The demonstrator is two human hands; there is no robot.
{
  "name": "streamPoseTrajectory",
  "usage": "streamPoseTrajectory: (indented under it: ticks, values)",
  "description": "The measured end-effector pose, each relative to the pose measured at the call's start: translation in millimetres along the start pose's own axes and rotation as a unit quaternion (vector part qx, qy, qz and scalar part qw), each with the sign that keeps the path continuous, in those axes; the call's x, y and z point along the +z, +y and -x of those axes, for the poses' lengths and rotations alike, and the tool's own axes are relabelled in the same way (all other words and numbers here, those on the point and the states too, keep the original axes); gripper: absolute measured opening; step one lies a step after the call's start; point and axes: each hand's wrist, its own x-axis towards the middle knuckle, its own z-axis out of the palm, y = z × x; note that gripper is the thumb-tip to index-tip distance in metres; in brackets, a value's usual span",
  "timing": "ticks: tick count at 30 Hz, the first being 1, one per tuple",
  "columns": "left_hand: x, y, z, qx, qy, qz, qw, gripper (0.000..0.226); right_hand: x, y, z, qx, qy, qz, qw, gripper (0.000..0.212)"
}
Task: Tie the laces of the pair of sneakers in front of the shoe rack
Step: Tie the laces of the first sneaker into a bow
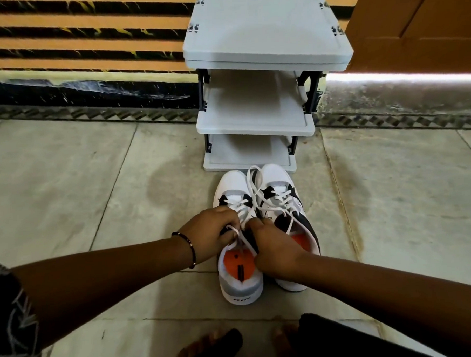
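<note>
White lace (242, 238) part-hidden btwn hands.

Bare forearms, no sleeves past the elbow. Left wrist wore a thin dark beaded bracelet (192, 250). Dark patterned sleeve (11, 317) with pale line print sat at left upper arm. Dark flip-flops (209, 349) on feet.

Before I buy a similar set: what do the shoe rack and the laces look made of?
The shoe rack looks like matte pale-grey moulded plastic shelves, smooth with raised rims, on black posts that may be plastic or metal. The laces look like flat white woven fabric: they lie limp and curl into loops, and both hands pinch them easily.
</note>
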Motion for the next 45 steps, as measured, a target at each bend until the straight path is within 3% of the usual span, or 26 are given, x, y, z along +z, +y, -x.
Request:
streamPoseTrajectory:
  ticks: [2,4,6,8,12,14,17,20,25,30,36,41,45]
  values:
    - [1,6,2,-0.023,0.022,0.022,0.999,0.008,-1,-4,-2,0.066,-0.005,-0.147,0.987,0.049]
    - [2,17,4,-0.060,0.045,0.032,0.997,0.010,-7,-10,-6,0.137,-0.011,-0.309,0.941,0.037]
    - [-1,25,5,-0.081,0.041,0.026,0.996,0.016,-17,-15,-8,0.158,-0.033,-0.388,0.908,0.024]
    - [-10,30,5,-0.107,0.027,0.049,0.993,0.020,-24,-20,-9,0.136,-0.054,-0.407,0.902,0.023]
    - [-39,39,4,-0.182,0.048,0.245,0.951,0.037,-39,-32,-3,0.089,-0.016,-0.380,0.921,0.004]
    - [-53,46,5,-0.199,0.081,0.331,0.919,0.033,-50,-36,0,0.047,0.018,-0.361,0.931,0.020]
    - [-69,57,6,-0.201,0.112,0.438,0.869,0.025,-71,-45,7,-0.026,0.057,-0.370,0.927,0.023]
    - [-76,64,4,-0.176,0.161,0.479,0.845,0.028,-85,-52,11,-0.070,0.063,-0.409,0.908,0.021]
    - [-84,65,11,-0.136,0.232,0.481,0.834,0.025,-94,-53,7,-0.110,0.112,-0.418,0.895,0.017]
    - [-97,61,22,-0.133,0.289,0.532,0.785,0.025,-105,-53,10,-0.153,0.108,-0.484,0.855,0.015]
    - [-105,71,23,-0.071,0.298,0.503,0.808,0.018,-106,-62,14,-0.188,0.131,-0.446,0.865,0.020]
    - [-115,92,13,0.023,0.314,0.394,0.863,0.019,-105,-62,16,-0.201,0.133,-0.417,0.876,0.022]
    - [-114,106,14,0.082,0.299,0.322,0.894,0.016,-106,-64,18,-0.232,0.110,-0.389,0.884,0.009]
